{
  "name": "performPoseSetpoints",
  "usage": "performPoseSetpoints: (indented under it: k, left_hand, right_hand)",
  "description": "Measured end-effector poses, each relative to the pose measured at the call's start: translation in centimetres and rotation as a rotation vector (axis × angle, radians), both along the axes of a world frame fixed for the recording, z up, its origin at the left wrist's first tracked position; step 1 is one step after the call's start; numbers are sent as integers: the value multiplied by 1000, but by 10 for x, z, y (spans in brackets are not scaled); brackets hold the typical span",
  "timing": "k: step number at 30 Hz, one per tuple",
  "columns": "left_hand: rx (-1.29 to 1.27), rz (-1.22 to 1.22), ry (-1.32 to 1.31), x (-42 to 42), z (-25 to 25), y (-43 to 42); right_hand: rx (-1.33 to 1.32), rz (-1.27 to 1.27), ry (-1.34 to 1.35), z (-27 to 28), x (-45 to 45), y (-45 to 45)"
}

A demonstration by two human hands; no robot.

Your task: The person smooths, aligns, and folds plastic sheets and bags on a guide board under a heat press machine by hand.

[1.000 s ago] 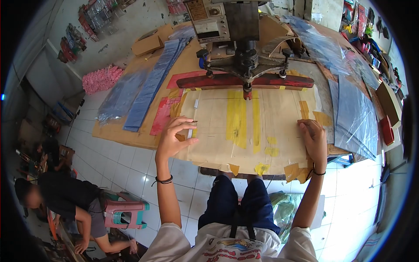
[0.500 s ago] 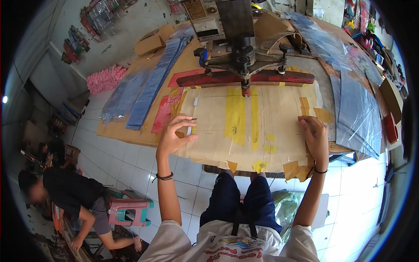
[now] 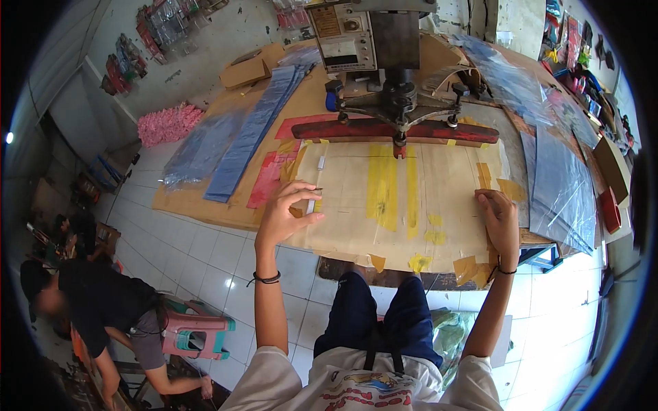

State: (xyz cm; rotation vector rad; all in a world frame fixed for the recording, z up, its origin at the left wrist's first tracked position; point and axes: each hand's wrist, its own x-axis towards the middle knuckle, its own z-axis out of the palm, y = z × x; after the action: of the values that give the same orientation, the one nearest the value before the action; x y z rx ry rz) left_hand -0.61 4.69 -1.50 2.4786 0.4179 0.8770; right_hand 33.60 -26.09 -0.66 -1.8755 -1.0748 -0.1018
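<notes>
A tan sheet (image 3: 452, 198) patched with yellow tape lies on the table in front of me. My left hand (image 3: 288, 211) is over its left edge, thumb and fingers apart, beside a small white strip (image 3: 311, 206). A small dark tip shows at its fingertips, too small to name. At the sheet's right edge, near brown tape (image 3: 484, 175), my right hand (image 3: 500, 218) has its fingers bent and pinched together; what they hold, if anything, is hidden. Beyond both hands, a long red bar (image 3: 445, 129) hangs from a black press head (image 3: 401, 103) across the sheet's far edge.
Blue plastic sheets lie left (image 3: 250, 130) and right (image 3: 562, 192) on the table. A control box (image 3: 343, 38) and a cardboard box (image 3: 252, 67) stand behind. A person in black (image 3: 103, 294) bends at the lower left near a pink and green stool (image 3: 199, 329).
The view has shifted slightly, so the table and press appear a little further right. My hands keep nearly the same places on the sheet. The person at left has bent lower.
</notes>
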Motion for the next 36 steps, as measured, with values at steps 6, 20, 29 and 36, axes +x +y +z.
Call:
performPoseSetpoints:
  k: [6, 20, 29, 36]
  left_hand:
    - [70, -2, -17, -2, 0, 0]
    - [82, -8, -22, -4, -5, 1]
    - [43, -32, -42, -4, -6, 3]
    - [43, -53, -83, -5, -10, 6]
  right_hand:
    - [-148, 111, 34, 12, 0, -1]
    - [-538, 148, -323, 8, -79, 92]
    - [-513, 154, -404, -8, -61, 80]
    - [-563, 156, -399, -4, -48, 79]
